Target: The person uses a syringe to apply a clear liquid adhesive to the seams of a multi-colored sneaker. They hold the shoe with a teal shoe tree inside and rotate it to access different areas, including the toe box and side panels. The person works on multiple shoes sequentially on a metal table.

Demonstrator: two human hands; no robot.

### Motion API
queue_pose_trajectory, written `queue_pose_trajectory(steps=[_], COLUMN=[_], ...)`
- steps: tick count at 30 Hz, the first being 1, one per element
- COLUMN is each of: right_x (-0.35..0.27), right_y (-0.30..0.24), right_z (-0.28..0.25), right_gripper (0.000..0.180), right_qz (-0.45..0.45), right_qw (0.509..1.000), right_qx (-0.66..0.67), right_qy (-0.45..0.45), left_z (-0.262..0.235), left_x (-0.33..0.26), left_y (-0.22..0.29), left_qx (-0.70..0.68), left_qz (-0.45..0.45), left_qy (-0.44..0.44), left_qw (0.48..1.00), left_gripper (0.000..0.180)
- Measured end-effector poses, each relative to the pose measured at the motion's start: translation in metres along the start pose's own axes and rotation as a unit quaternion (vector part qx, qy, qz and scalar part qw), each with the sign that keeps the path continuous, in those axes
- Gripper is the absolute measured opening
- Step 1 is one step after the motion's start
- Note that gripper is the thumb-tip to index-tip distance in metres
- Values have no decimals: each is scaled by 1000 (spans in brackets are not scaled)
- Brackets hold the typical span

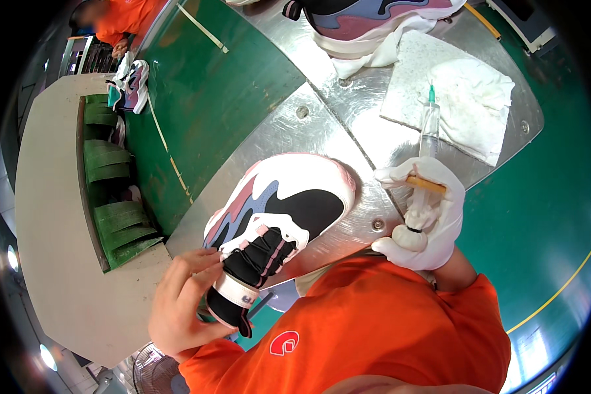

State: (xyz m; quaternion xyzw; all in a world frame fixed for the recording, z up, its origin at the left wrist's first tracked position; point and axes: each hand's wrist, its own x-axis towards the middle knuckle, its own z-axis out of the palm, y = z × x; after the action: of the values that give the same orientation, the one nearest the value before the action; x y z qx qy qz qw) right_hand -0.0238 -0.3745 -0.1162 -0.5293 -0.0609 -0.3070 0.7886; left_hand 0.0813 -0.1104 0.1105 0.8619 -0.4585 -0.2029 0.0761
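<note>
Sneaker [315,197]: ankle end held in part-spread left grip [182,301] | Syringe [430,123]: clasped by curled, gloved right grip [449,211]

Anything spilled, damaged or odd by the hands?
No spill or damage stands out around the nearest sneaker. One mismatch: the right hand wears a white glove while the left hand is bare. The white cloth lies rumpled on the speckled pad.

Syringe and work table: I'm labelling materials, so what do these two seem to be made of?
The syringe looks like smooth clear plastic: it is see-through, though glass cannot be ruled out. The work table looks like bare metal, perhaps steel: it is grey, scuffed and shiny.
</note>
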Motion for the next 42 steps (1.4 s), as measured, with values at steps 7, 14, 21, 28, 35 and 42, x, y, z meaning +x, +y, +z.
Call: queue_pose_trajectory(steps=[7, 14, 21, 28, 35, 42], right_x=[5, 12, 21, 32, 39, 43], right_y=[-19, -77, -62, -41, -25, -19], right_z=[-7, -23, -40, -43, -52, -57], right_gripper=[101, 92, 109, 112, 120, 122], right_qz=[91, 303, 272, 248, 187, 157], right_qw=[994, 945, 909, 889, 871, 851], right_qx=[-63, 98, 291, 331, 356, 374], right_qy=[22, 80, -123, -195, -281, -335], left_z=[1, 9, 15, 15, 14, 15], left_x=[2, -6, -10, -10, -9, -9], left_y=[-6, 0, -2, -2, -2, -3], left_qx=[-8, 19, 19, 12, 11, 2], left_qz=[11, 27, 30, 31, 35, 28], left_qy=[12, 32, 62, 66, 56, 65], left_qw=[1000, 999, 997, 997, 998, 998], left_gripper=[72, 72, 66, 64, 65, 67])
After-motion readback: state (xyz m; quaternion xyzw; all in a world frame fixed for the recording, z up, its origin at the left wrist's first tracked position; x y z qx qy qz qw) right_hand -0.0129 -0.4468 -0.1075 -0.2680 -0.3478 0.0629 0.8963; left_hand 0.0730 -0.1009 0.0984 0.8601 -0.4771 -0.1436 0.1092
